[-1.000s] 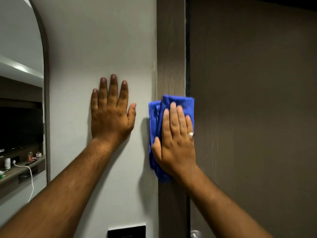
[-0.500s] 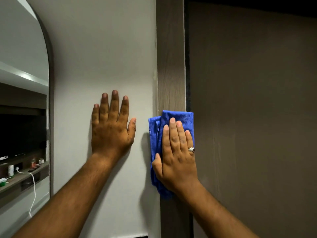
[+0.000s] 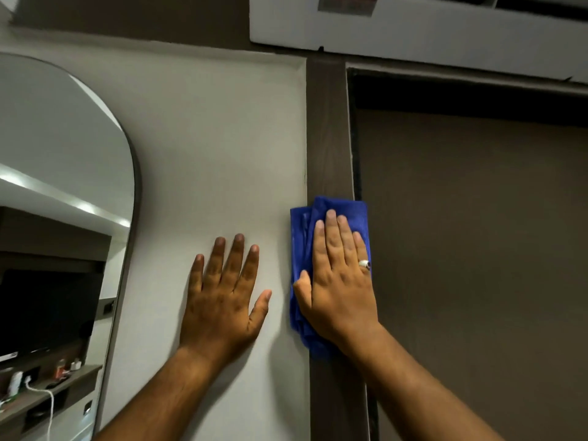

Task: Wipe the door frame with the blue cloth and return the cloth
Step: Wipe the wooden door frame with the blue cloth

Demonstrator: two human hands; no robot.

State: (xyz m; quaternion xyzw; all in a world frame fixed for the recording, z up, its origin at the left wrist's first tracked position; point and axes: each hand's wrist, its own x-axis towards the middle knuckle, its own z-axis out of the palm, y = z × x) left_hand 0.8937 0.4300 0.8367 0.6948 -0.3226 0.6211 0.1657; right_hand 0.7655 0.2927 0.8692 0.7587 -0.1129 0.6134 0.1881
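A dark wooden door frame [image 3: 327, 132] runs upright between the pale wall and the brown door. My right hand [image 3: 337, 281] lies flat on a folded blue cloth [image 3: 300, 237] and presses it against the frame, fingers pointing up, a ring on one finger. The cloth sticks out above the fingertips and to the left of the hand, overlapping the wall edge. My left hand [image 3: 222, 294] rests flat on the wall left of the frame, fingers spread, holding nothing.
The brown door [image 3: 477, 249] fills the right side. A white air conditioner [image 3: 413, 27] hangs above the doorway. An arched mirror [image 3: 63, 218] is on the wall at left, reflecting a shelf with small items and a white cable.
The view has tilted upward, so the frame's top and the air conditioner now show. Both hands sit lower in the picture. The right hand stays pressed on the cloth against the frame.
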